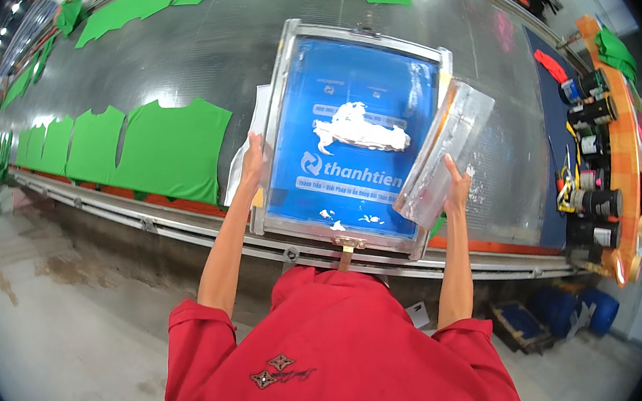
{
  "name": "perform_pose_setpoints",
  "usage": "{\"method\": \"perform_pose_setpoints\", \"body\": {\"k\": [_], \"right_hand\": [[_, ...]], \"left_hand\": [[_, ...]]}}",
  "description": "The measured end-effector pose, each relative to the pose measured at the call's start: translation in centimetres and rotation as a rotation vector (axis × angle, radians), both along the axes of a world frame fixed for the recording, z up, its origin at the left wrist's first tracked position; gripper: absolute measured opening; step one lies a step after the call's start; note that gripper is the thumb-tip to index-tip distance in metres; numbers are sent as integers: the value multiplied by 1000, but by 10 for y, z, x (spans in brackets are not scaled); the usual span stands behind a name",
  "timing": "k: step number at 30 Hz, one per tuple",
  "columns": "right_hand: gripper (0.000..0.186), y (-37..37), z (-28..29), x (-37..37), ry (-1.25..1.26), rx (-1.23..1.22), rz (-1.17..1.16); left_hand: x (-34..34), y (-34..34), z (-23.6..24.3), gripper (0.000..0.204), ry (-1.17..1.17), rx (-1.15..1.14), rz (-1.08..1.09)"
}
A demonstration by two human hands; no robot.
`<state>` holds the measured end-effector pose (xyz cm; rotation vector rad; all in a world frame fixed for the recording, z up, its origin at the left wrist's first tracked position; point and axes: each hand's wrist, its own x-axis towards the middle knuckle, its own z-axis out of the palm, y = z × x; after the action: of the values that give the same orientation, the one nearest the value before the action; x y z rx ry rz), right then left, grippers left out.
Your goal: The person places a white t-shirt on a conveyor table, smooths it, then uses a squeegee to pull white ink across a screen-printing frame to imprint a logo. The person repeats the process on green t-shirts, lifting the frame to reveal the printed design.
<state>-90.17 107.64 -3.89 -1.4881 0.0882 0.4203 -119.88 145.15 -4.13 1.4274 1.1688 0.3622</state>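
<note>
I watched the blue screen (pixel 375 77), streaked with white paste (pixel 361 132), over the table (pixel 182 66); right hand (pixel 456 182) gripped a shiny squeegee (pixel 448 148); left hand (pixel 253 162) met the screen's left side, grip unclear.

The grey table (pixel 244 60) bears 2 rows of green cloth (pixel 171 150) and a framed screen (pixel 297 117).

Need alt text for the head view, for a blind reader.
A person's right hand holds a wide squeegee at the right edge of a framed blue printing screen, while the left hand is at its left edge. White paste lies on the screen; green fabric pieces lie on the long table.
</note>
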Motion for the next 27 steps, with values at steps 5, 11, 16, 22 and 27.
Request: {"method": "perform_pose_setpoints", "body": {"k": [5, 11, 16, 22, 27], "right_hand": [[46, -8, -12, 12, -46, 17, 39], [47, -6, -24, 13, 59, 58, 56], [48, -11, -43, 25, 153, 95, 103], [49, -3, -34, 25, 240, 148, 160], [51, -14, -51, 42, 424, 263, 166]], "left_hand": [[-2, -5, -8, 88, 15, -17, -9], [-1, -9, -13, 85, 127, -3, -6], [9, -8, -13, 82, 297, 47, 85], [-8, 2, -31, 76, 487, 350, -44], [7, -21, -22, 75, 662, 405, -148]]}}
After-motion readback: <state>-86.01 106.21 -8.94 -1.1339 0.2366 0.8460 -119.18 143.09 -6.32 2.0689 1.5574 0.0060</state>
